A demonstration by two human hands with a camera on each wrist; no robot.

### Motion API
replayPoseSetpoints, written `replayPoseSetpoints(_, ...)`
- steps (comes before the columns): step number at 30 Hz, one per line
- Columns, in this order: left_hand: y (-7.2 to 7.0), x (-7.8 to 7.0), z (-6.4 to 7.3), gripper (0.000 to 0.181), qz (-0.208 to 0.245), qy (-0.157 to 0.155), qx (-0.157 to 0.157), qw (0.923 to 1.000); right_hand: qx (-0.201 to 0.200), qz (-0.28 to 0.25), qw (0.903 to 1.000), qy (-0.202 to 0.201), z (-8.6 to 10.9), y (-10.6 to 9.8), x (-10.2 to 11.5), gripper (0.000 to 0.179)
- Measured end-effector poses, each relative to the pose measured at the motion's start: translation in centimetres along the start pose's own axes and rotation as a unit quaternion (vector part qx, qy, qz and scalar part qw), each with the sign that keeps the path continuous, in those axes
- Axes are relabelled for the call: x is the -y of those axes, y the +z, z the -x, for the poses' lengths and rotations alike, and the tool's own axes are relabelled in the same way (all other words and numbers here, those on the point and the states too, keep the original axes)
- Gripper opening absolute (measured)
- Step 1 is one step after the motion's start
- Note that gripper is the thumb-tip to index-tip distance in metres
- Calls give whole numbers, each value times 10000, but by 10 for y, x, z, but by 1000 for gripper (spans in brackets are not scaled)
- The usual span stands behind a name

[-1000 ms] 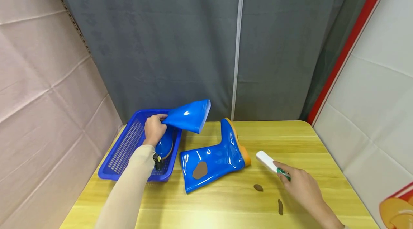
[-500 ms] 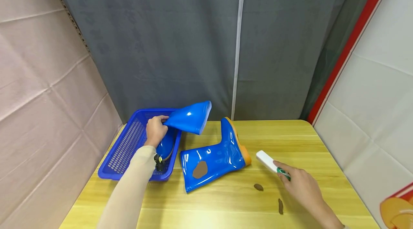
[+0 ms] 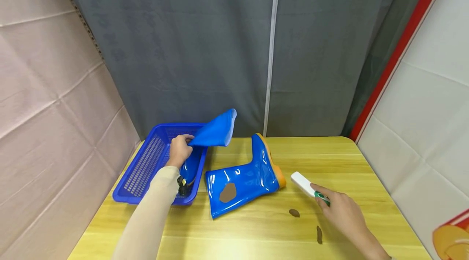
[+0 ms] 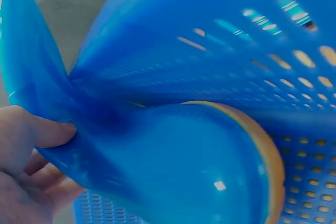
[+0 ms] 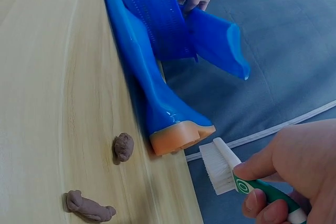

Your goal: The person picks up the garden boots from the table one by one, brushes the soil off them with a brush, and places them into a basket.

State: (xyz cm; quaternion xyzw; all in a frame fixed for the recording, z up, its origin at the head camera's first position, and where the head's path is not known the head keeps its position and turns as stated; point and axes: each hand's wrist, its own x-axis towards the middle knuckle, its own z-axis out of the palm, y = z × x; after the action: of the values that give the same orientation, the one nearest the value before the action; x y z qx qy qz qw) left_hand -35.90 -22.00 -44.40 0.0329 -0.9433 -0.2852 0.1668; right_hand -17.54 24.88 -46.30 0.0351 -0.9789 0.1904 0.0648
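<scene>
My left hand (image 3: 179, 150) grips a blue rain boot (image 3: 215, 130) by the folded part of its shaft, thumb on one side and fingers beneath. That boot's foot, with a tan sole edge (image 4: 272, 166), is down inside the blue plastic basket (image 3: 122, 188). Its open top sticks out past the basket's right rim. A second blue rain boot (image 3: 249, 176) lies on its side on the table, orange sole to the right, with a brown patch (image 3: 228, 193) on its shaft. My right hand (image 3: 342, 209) holds a white scrubbing brush (image 5: 220, 166) by its green handle, bristles apart from everything.
Two brown clay-like lumps lie on the wooden table (image 3: 256, 239): a rounded lump (image 5: 123, 147) and a longer lump (image 5: 89, 207). A grey curtain (image 3: 205, 48) hangs behind the table. Pale panels stand at left and right.
My left hand has shifted slightly right and down with the gripped boot, whose shaft now tilts more steeply upward. The right hand, brush and lying boot look unmoved.
</scene>
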Motion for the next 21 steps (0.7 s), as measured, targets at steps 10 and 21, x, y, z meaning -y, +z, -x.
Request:
replayPoseSetpoints(10, 5, 2, 3, 42, -417, -177, 665, 9968, 82, -16, 9999, 62, 0, 1, 0, 41)
replayPoseSetpoints(21, 1, 1, 3, 49, -493, -224, 918, 9943, 67, -12, 10000, -4, -1, 2, 2, 42)
